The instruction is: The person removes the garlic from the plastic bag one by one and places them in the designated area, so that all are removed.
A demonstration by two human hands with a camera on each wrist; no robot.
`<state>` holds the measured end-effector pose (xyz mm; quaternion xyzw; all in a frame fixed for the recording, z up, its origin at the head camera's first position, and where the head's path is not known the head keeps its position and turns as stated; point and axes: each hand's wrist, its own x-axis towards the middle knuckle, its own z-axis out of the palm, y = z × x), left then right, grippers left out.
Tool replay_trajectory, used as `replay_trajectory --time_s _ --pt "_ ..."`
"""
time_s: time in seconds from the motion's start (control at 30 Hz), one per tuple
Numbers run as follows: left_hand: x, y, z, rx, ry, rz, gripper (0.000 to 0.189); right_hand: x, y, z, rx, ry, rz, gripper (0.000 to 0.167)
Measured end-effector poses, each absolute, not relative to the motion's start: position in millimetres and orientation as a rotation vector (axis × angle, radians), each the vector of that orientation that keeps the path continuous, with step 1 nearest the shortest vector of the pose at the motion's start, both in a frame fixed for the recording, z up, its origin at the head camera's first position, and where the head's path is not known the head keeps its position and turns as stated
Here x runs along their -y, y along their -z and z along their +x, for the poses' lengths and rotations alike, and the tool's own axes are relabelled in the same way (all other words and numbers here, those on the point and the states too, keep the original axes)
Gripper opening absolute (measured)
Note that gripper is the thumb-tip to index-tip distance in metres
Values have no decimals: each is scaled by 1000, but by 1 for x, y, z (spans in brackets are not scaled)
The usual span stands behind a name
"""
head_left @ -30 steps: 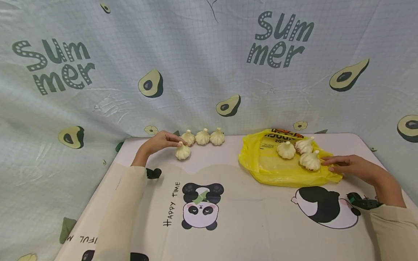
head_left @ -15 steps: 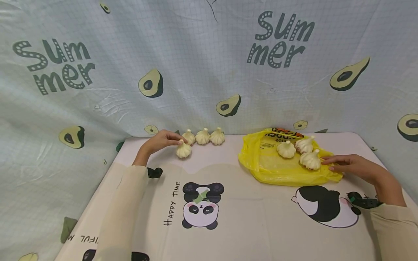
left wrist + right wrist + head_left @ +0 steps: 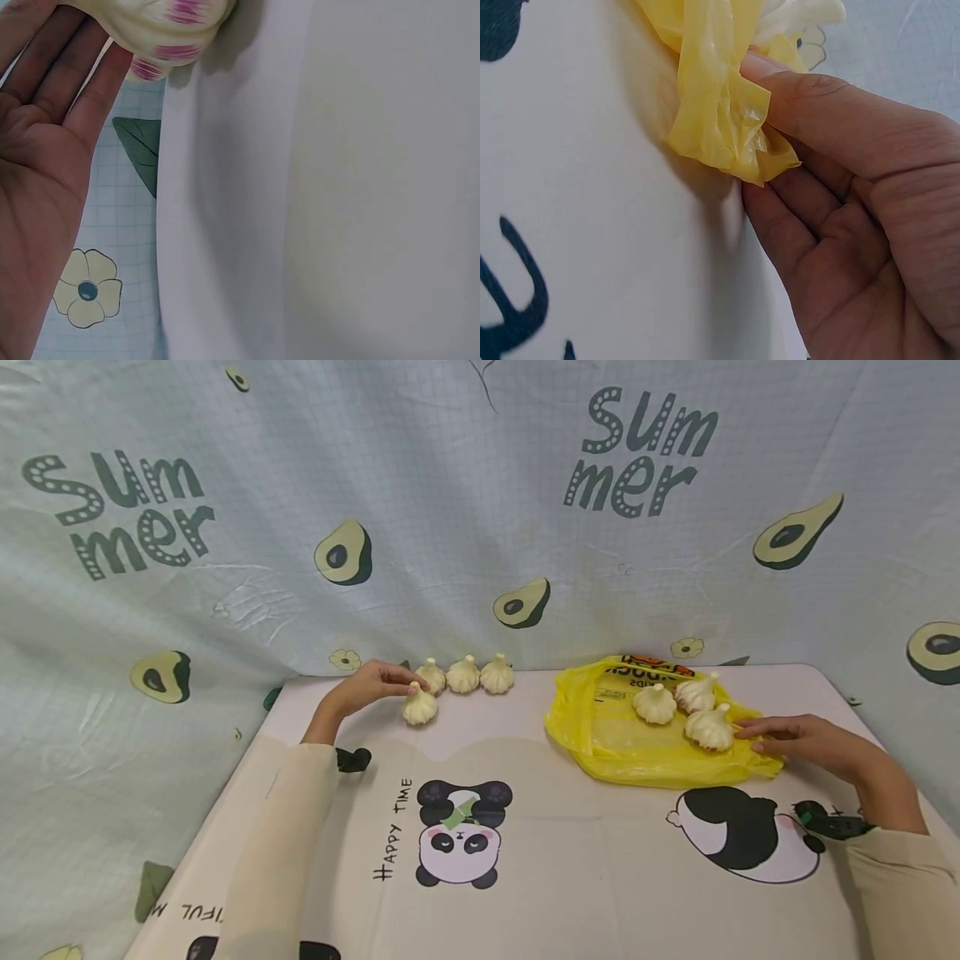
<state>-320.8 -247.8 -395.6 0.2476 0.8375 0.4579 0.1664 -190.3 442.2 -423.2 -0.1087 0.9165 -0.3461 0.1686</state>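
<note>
At the left of the row, my left hand [image 3: 372, 685] pinches a garlic bulb [image 3: 420, 706] by its neck. Purple streaks mark the underside of the garlic bulb [image 3: 184, 30] in the left wrist view, where the left palm [image 3: 41, 187] faces the camera. On the right, my right hand [image 3: 817, 743] holds the edge of a yellow plastic bag [image 3: 622, 760], thumb and fingers on either side of the crumpled bag [image 3: 720, 112] in the right wrist view. Three garlic bulbs lie on the bag; the nearest bulb [image 3: 708, 729] is beside the right fingertips.
Three more garlic bulbs [image 3: 463, 675] stand in a row along the table's back edge. The pale tablecloth [image 3: 555, 868] carries panda prints. Behind rises a light curtain [image 3: 435, 485] with avocado prints, close against the table.
Almost nothing differs. The left hand's garlic bulb has risen very slightly; the right hand and the bag keep their places, and the head view shifts a little.
</note>
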Motion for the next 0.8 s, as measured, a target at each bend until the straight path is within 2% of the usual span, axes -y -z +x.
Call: replay_trajectory --time_s 0.27,0.8 --pt "248 392 -317 -2348 -1324 730 27 -442 424 -189 -2606 999 -315 39" --pt "229 355 -303 -2411 -1266 900 27 -439 424 -187 -2603 994 -295 40"
